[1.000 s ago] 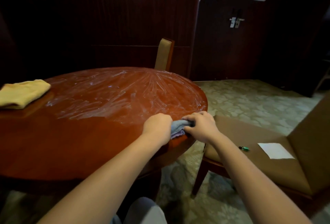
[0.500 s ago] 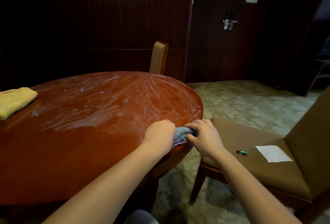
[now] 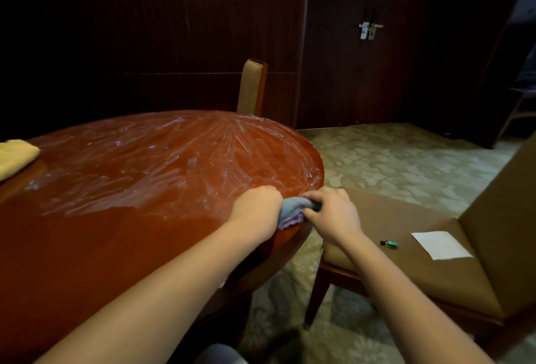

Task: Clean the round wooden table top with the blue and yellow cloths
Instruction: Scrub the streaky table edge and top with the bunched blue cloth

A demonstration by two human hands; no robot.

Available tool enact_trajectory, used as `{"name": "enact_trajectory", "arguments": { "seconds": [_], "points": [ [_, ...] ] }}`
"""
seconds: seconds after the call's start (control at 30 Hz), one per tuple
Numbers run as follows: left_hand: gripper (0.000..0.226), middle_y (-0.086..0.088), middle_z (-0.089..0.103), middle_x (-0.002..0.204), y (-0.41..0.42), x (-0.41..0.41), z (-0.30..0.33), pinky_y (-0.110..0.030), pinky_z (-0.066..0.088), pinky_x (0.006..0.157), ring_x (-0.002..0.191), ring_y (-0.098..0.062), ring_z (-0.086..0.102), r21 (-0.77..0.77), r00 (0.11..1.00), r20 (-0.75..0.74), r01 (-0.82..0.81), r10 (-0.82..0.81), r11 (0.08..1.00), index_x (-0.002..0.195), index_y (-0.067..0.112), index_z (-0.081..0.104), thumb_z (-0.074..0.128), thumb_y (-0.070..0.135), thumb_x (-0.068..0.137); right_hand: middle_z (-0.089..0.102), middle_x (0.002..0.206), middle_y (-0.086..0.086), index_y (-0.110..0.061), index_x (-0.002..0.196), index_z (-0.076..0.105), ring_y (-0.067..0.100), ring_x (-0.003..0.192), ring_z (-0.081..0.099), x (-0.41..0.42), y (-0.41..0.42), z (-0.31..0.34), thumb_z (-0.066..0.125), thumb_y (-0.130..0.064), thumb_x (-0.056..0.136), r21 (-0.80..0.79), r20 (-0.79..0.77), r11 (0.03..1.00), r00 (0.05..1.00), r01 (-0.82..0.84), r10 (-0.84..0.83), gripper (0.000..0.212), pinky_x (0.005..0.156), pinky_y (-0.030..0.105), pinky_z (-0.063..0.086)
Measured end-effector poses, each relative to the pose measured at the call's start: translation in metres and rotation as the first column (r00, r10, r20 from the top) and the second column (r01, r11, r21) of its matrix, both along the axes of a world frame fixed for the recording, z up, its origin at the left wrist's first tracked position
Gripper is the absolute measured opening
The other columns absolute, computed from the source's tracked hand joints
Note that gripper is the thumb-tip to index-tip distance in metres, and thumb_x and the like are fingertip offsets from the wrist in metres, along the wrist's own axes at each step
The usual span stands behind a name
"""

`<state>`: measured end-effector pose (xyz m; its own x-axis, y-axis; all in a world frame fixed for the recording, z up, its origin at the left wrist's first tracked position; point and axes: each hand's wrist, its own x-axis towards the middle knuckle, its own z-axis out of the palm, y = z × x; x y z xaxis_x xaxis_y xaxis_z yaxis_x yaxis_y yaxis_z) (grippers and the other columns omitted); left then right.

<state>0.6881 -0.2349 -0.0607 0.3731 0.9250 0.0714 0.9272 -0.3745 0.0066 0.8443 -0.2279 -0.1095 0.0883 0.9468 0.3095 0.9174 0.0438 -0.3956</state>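
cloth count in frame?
2. The blue cloth is gripped between both hands at the table's right edge; the yellow cloth lies at the far left, partly cut off.

Hands: the left hand (image 3: 256, 208) and right hand (image 3: 330, 214) are both gripping the blue cloth (image 3: 291, 211) at the table's right edge.
Table: the round wooden table (image 3: 121, 236) is showing streaky clear plastic film (image 3: 179, 163) over its far half.
Yellow cloth (image 3: 14, 156): lying folded at the far left edge.
Chairs: 1 chair (image 3: 452, 250) is carrying a white paper (image 3: 441, 244) and a small green bottle (image 3: 389, 244); a 2nd chair (image 3: 251, 86) is standing behind the table.
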Motion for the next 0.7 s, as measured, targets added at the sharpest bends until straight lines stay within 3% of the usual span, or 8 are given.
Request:
{"name": "enact_trajectory", "arguments": {
  "seconds": [0.13, 0.23, 0.37, 0.47, 0.6, 0.7],
  "points": [
    [0.021, -0.012, 0.058, 0.114, 0.001, 0.015, 0.009, -0.037, 0.047, 0.081, 0.106, -0.033, 0.059, 0.048, 0.999, -0.047, -0.001, 0.003, 0.999, 0.108, 0.003, 0.062, 0.054, 0.016, 0.093, 0.059, 0.112, -0.002, -0.033, 0.123, 0.061, 0.022, 0.117, 0.040, -0.004, 0.010, 0.009, 0.055, -0.026, 0.089, -0.056, -0.009, 0.998, 1.000, 0.027, -0.028, 0.035, 0.089, 0.034, 0.044],
    [0.021, -0.010, 0.056, 0.115, -0.001, 0.009, 0.001, -0.037, 0.046, 0.082, 0.107, -0.033, 0.057, 0.047, 0.997, -0.081, 0.024, -0.021, 0.999, 0.108, 0.004, 0.063, 0.055, 0.014, 0.092, 0.057, 0.114, -0.003, -0.031, 0.125, 0.059, 0.020, 0.113, 0.043, -0.003, -0.008, -0.001, 0.054, -0.027, 0.089, 0.007, 0.042, 1.000, 0.999, 0.008, -0.009, 0.036, 0.086, 0.032, 0.045],
    [0.020, -0.012, 0.061, 0.112, 0.007, 0.009, 0.005, -0.035, 0.047, 0.076, 0.103, -0.033, 0.060, 0.018, 0.998, -0.060, 0.014, -0.013, 1.000, 0.105, 0.007, 0.067, 0.058, 0.014, 0.089, 0.058, 0.114, -0.001, -0.031, 0.121, 0.063, 0.019, 0.109, 0.051, 0.000, 0.002, 0.004, 0.056, -0.025, 0.088, -0.029, -0.056, 1.000, 0.998, 0.004, -0.006, 0.033, 0.080, 0.031, 0.046],
    [0.022, -0.013, 0.058, 0.116, 0.007, 0.018, 0.008, -0.036, 0.047, 0.080, 0.106, -0.032, 0.059, 0.048, 0.994, -0.109, 0.029, -0.024, 0.998, 0.110, 0.003, 0.063, 0.053, 0.014, 0.094, 0.057, 0.110, 0.004, -0.028, 0.116, 0.066, 0.024, 0.105, 0.055, -0.005, 0.007, 0.011, 0.057, -0.022, 0.088, -0.052, -0.061, 0.998, 0.998, 0.023, -0.026, 0.030, 0.078, 0.031, 0.046],
    [0.024, -0.012, 0.053, 0.119, 0.004, 0.010, 0.004, -0.036, 0.046, 0.084, 0.108, -0.033, 0.056, 0.033, 0.981, -0.173, 0.098, -0.091, 0.995, 0.113, 0.004, 0.063, 0.052, 0.011, 0.093, 0.055, 0.105, 0.003, -0.028, 0.116, 0.063, 0.023, 0.105, 0.051, -0.005, -0.015, -0.004, 0.055, -0.026, 0.090, 0.019, 0.057, 1.000, 0.998, 0.005, -0.006, 0.027, 0.078, 0.031, 0.043],
    [0.024, -0.015, 0.057, 0.115, 0.016, 0.008, 0.007, -0.036, 0.046, 0.080, 0.106, -0.035, 0.058, 0.008, 0.984, -0.151, 0.095, -0.093, 0.995, 0.109, 0.003, 0.065, 0.056, 0.008, 0.088, 0.051, 0.098, 0.000, -0.032, 0.113, 0.064, 0.022, 0.100, 0.054, 0.001, -0.004, -0.003, 0.055, -0.029, 0.089, -0.007, -0.001, 1.000, 1.000, 0.025, -0.025, 0.025, 0.073, 0.032, 0.047]
  ]
}}
